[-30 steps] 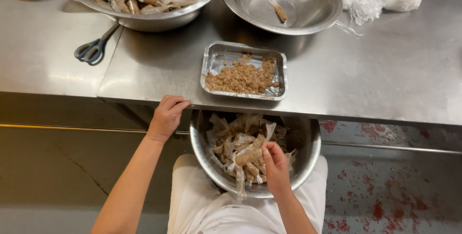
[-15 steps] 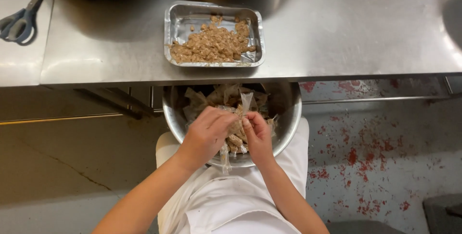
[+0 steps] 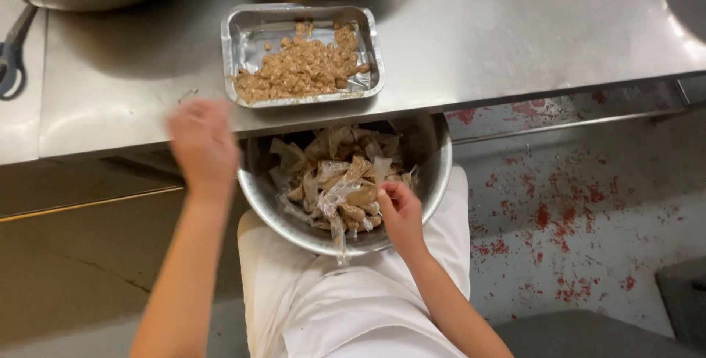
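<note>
While our round steel bowl (image 3: 426, 181) sits on our lap in white cloth, just under the edge of the stainless steel desk (image 3: 515, 34), we work over the heap of clear plastic wrappers with brown filling (image 3: 338, 178) lying inside it. Our right hand (image 3: 401, 214) rests at the bowl's near right rim, its grip pinching one of those wrappers between fingertips and thumb. Our left hand (image 3: 200, 148) hangs blurred in the air just left of the bowl, before the desk edge; its grip looks loosely spread, though the blur leaves us unable to tell for sure. On the desk above the bowl stands a shallow rectangular foil tray (image 3: 243, 41) with a mound of brown crumbly paste (image 3: 305, 69). Grey-handled scissors (image 3: 9, 56) lie at the far left.
</note>
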